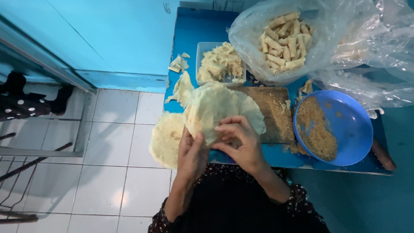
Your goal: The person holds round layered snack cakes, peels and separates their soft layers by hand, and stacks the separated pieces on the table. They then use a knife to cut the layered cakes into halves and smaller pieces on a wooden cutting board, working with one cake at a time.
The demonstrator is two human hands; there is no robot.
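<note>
Both hands — left hand (192,155), right hand (241,144) — hold a thin wrapper (211,108).

White square-tiled floor (108,172) under soft light — a pale turquoise painted wall (120,39) behind, dark metal rack (26,151) at far left.

Blue bowl (345,125), pale cream wrapper (211,108)

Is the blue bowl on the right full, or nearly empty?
Partly filled. The blue bowl holds brown crumbs heaped against its left side only; the right half of its inside shows bare blue.
</note>
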